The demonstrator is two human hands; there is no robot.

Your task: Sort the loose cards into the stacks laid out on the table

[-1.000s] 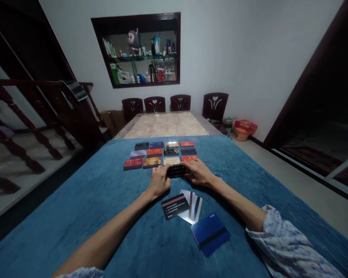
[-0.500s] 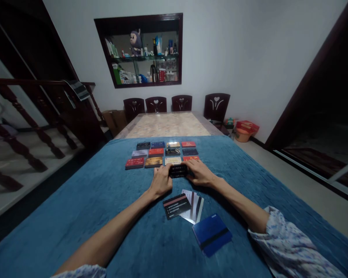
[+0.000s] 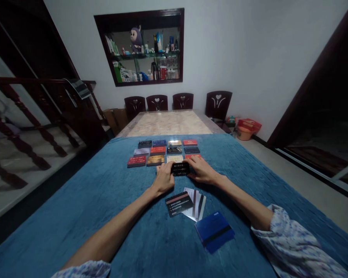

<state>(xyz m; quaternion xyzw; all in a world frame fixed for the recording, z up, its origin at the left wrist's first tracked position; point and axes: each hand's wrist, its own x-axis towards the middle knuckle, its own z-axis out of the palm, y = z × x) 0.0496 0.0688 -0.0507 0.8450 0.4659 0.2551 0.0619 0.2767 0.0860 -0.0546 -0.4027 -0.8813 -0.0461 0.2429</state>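
Between my two hands is a black card with pale print, perhaps more than one card thick. My left hand grips its left end, and my right hand grips its right end. Just beyond lie rows of card stacks, among them a red stack, a gold stack and a cream stack. A red and yellow stack is partly covered by my right hand. Nearer me, a black striped card overlaps silvery cards, with a blue pile of cards to their right.
A blue cloth covers the near part of the table; its far end shows a pale patterned top. Dark chairs stand at the far wall. A wooden railing runs along the left, and an orange bin sits on the floor at right.
The view has shifted slightly, so the table things appear a little further right. Both hands keep hold of the black card, whose printed face now shows a bit more clearly.
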